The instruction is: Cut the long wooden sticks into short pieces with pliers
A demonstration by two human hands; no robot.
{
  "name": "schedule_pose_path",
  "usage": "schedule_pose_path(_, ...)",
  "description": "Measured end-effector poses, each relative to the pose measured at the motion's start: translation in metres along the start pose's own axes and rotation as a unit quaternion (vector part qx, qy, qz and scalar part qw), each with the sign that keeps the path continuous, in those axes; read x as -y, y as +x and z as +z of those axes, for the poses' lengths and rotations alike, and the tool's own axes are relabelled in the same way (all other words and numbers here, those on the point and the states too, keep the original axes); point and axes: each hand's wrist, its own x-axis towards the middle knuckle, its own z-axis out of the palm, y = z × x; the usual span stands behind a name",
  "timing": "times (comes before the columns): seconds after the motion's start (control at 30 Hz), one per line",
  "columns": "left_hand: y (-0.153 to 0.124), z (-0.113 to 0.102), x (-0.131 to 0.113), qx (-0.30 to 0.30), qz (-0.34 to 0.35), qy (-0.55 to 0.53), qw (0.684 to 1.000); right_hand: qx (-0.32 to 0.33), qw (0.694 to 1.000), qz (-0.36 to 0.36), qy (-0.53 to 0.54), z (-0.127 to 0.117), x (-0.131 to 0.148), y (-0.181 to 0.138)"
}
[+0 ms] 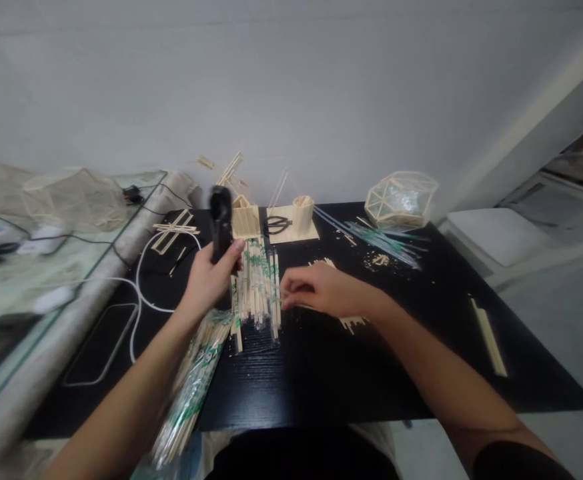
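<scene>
Many slim wooden sticks (257, 293) between left hand (208, 277), grip tight round black tool (220, 215), and right hand (327, 291), grip unclear

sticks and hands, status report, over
Left hand gripping black tool. Right hand curled, grip unclear. Wrapped sticks between hands. Loose sticks by right hand.

Two bare hands reach over a black table (316, 393). The left hand (207, 279) grips a black tool (220, 220), held upright. The right hand (329, 291), fingertips drawn together, is above loose wooden sticks (354, 325); whether it holds anything is unclear. Between the hands lie wrapped sticks (254, 287), with a long plastic packet (199, 380) beside the left forearm. Behind stand a wooden box (245, 221) and a round wooden cup (302, 215); a many-sided stick frame (400, 219) sits back right.
</scene>
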Motion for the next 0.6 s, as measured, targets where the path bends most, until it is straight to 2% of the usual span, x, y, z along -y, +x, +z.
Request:
schedule_pose_path(0.1,-0.003,-0.012,-0.019,-0.023,0.028,-0.011,0.999,-0.086,0.983,-0.012,0.159,-0.012,-0.012,0.004)
schedule_pose_path(0.2,-0.009,-0.012,-0.033,0.009,0.035,-0.007,0.999,-0.144,0.962,-0.012,0.231,-0.01,-0.021,0.011)
schedule_pose_path(0.27,-0.013,-0.005,-0.04,0.05,0.041,0.004,0.998,-0.165,0.958,-0.023,0.232,-0.005,-0.023,0.016)
schedule_pose_path(0.43,-0.011,0.024,-0.049,0.061,0.079,-0.019,0.995,-0.187,0.963,-0.059,0.184,0.003,-0.028,0.022)
schedule_pose_path(0.6,-0.003,0.042,-0.046,0.078,0.095,-0.042,0.992,-0.191,0.978,-0.042,0.077,0.001,-0.039,0.023)
